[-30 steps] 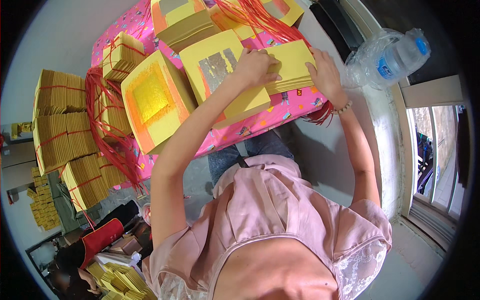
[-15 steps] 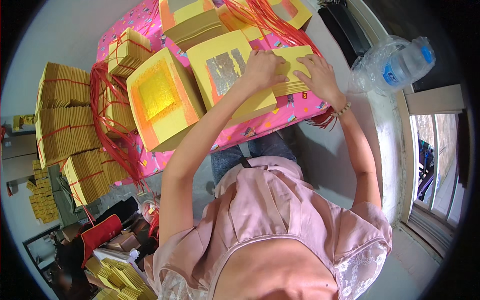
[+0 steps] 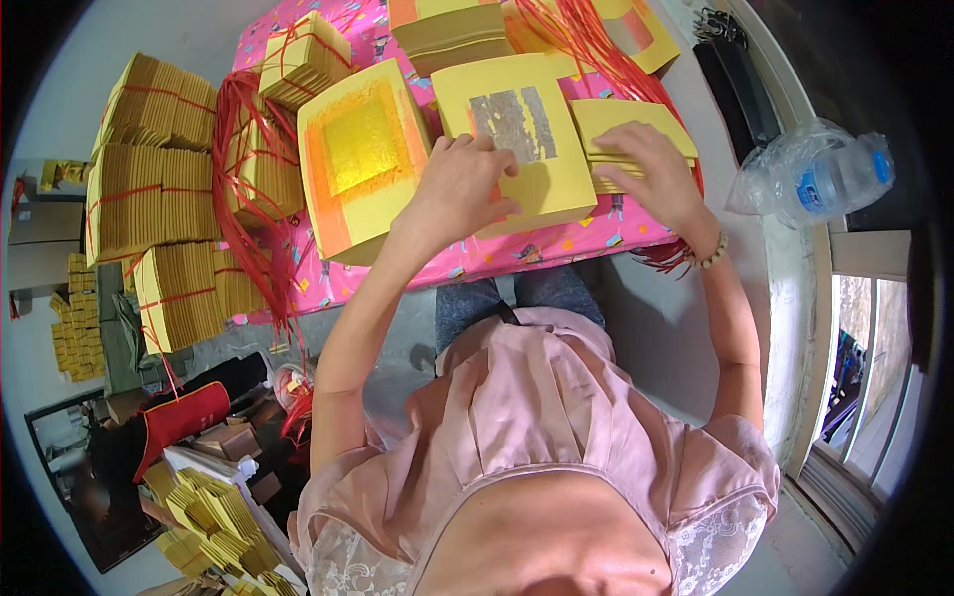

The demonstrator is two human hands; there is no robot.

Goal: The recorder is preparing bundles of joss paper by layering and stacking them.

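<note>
My left hand [image 3: 455, 191] is over the near left part of a yellow paper stack with a silver patch [image 3: 547, 189], its fingers apart and bent, nothing visible in them. To its left is a thick stack of yellow sheets with a gold square framed in orange [image 3: 363, 149]. At the right, my right hand [image 3: 656, 171], a beaded bracelet on its wrist, rests at a small pile of folded yellow paper [image 3: 606, 116]. Its fingers are spread and curve over the near side of the pile; whether they touch the top fold I cannot tell.
A pink patterned cloth [image 3: 477, 260] covers the table. Red strings [image 3: 571, 45] lie at the back, and more red strings [image 3: 238, 129] hang at left beside tied yellow bundles [image 3: 149, 204]. A plastic bottle in a clear bag [image 3: 810, 184] stands right, near a window.
My left hand has left the folded pile and moved left across the silver-patched stack. My right hand stays by the pile, its fingers more bent. The whole view has shifted slightly.
</note>
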